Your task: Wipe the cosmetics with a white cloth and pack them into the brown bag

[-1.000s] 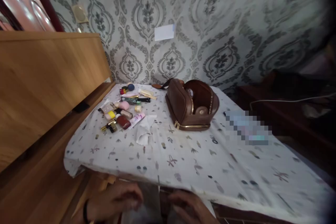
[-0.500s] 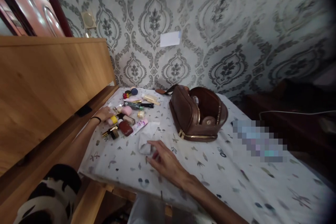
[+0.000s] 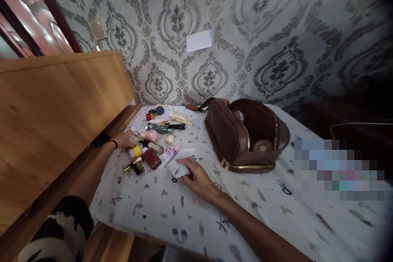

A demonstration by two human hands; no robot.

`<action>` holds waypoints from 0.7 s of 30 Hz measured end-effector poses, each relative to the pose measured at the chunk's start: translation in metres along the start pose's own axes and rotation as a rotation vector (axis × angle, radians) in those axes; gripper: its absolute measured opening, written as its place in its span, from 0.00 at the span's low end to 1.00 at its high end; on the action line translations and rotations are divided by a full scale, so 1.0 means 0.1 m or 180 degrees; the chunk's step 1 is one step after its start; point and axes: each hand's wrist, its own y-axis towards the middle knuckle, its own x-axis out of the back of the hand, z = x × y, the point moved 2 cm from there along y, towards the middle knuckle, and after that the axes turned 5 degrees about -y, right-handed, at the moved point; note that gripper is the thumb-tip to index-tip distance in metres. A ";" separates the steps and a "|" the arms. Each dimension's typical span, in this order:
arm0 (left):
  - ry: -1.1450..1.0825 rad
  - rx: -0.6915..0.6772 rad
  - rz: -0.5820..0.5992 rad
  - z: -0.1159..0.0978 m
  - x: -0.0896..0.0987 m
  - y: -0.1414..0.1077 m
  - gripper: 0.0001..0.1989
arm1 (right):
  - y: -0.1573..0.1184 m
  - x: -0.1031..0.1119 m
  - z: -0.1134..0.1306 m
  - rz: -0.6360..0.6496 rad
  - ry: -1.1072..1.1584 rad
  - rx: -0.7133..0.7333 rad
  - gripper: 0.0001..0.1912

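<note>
My right hand (image 3: pixel 199 178) pinches a crumpled white tissue (image 3: pixel 179 168) between thumb and fingers, low over the tablecloth. Just beyond the tissue lies a pink-and-white tube (image 3: pixel 169 154). At the left edge of a spread of cosmetics, my left hand (image 3: pixel 124 139) has its fingers closed around something small that I cannot make out. Close to it are a bottle with a yellow band (image 3: pixel 136 151), a pink sponge (image 3: pixel 151 135), a dark red case (image 3: pixel 152 159) and a black-and-gold item (image 3: pixel 138 166).
An unzipped brown bag (image 3: pixel 229 141) stands to the right, a white item inside. Dark tubes (image 3: pixel 161 129) and a navy round item (image 3: pixel 159 110) lie farther back. A wooden panel (image 3: pixel 67 102) borders the left side, and a patterned wall (image 3: pixel 178 61) rises behind. Something pixelated lies at right.
My right hand has moved slightly away from me with the tissue, its fingers closing more around it. My left hand stays at the cosmetics. The view has shifted, making the bag appear larger and farther right.
</note>
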 end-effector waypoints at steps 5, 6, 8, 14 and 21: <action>-0.0608 -0.0101 -0.0447 -0.02 0.28 -0.30 0.35 | -0.06 0.05 0.13 -0.0433 0.0386 0.0105 0.24; -0.0880 -0.0201 -0.0558 -0.08 0.31 -0.41 0.37 | -0.07 0.06 0.14 -0.0583 0.0501 0.0071 0.21; -0.1590 -0.0575 -0.0764 -0.31 0.30 -0.65 0.40 | -0.06 0.05 0.16 -0.0809 0.0883 -0.0121 0.17; -0.1945 -0.1666 -0.0123 -1.34 -0.29 -1.29 0.37 | 0.04 0.01 0.21 -0.0105 0.3599 -0.1310 0.27; -0.1137 -0.1917 -0.0017 -1.43 -0.90 -1.28 0.16 | -0.24 0.29 0.06 -0.0159 0.4402 -0.2025 0.21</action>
